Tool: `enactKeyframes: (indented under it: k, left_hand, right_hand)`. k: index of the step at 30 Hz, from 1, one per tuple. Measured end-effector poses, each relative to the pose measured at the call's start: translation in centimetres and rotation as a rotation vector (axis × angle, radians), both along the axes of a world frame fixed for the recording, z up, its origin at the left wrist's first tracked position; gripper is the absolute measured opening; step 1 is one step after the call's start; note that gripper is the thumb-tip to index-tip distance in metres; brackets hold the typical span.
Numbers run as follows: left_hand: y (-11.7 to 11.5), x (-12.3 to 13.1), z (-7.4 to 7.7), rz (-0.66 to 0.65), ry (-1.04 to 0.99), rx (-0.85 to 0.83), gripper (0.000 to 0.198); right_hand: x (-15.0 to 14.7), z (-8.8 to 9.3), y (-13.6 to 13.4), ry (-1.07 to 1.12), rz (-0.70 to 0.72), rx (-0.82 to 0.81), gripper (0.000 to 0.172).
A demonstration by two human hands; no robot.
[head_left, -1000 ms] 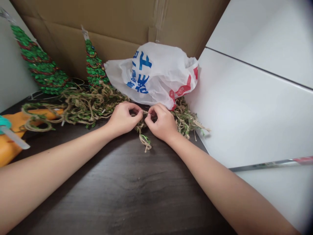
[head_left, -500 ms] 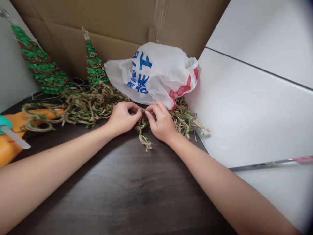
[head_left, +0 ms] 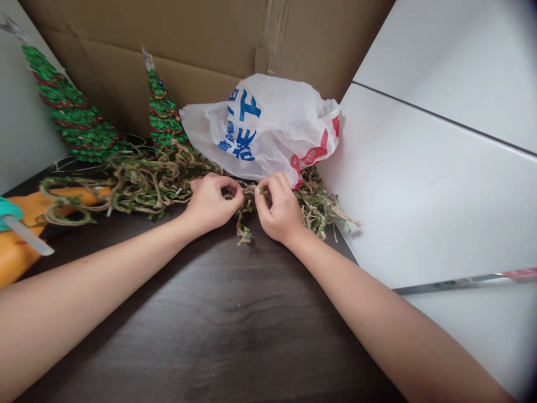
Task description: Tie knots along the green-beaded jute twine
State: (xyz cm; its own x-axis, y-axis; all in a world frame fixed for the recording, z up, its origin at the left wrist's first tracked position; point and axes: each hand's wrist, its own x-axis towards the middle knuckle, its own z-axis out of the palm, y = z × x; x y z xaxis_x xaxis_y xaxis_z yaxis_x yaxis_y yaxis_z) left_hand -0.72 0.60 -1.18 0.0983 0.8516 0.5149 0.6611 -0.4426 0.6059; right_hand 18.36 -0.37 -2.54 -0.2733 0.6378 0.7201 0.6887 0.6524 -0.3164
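Note:
Between my hands runs a stretch of brown twine garland [head_left: 248, 187] with small green leaves. My left hand [head_left: 213, 202] is closed on it, thumb and forefinger forming a ring. Close by on the right, my right hand [head_left: 278, 208] pinches the same strand. A loose end of the twine [head_left: 244, 232] dangles just below the fingers onto the dark tabletop [head_left: 235, 313]. Tangled heaps of garland lie on both sides, one to the left [head_left: 146, 182] and a smaller one to the right [head_left: 321, 210].
Behind the hands a white plastic bag [head_left: 285, 112] with blue and red print rests on the garland. Two green tinsel trees [head_left: 78, 115] stand back left before a cardboard panel [head_left: 201, 39]. An orange object [head_left: 17, 257] and a turquoise item [head_left: 9, 211] sit at left.
My right hand has shifted slightly right, widening the gap between the hands and showing more twine. The dangling end has drawn upward and a little left. The left hand barely moves.

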Motion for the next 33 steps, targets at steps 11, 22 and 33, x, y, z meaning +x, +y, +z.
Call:
enactKeyframes:
  k: [11, 22, 33]
  left_hand:
    - [-0.9, 0.5, 0.6, 0.066, 0.14, -0.002, 0.014]
    - [-1.1, 0.5, 0.0, 0.028, 0.202, 0.172, 0.018]
    - [-1.2, 0.4, -0.1, 0.049, 0.181, 0.221, 0.017]
  right_hand:
    - [0.2, 0.0, 0.0, -0.028, -0.043, -0.048, 0.036]
    - [-0.2, 0.2, -0.5, -0.241, -0.082, -0.016, 0.034]
    - [-0.4, 0.6, -0.9, -0.392, -0.142, -0.009, 0.026]
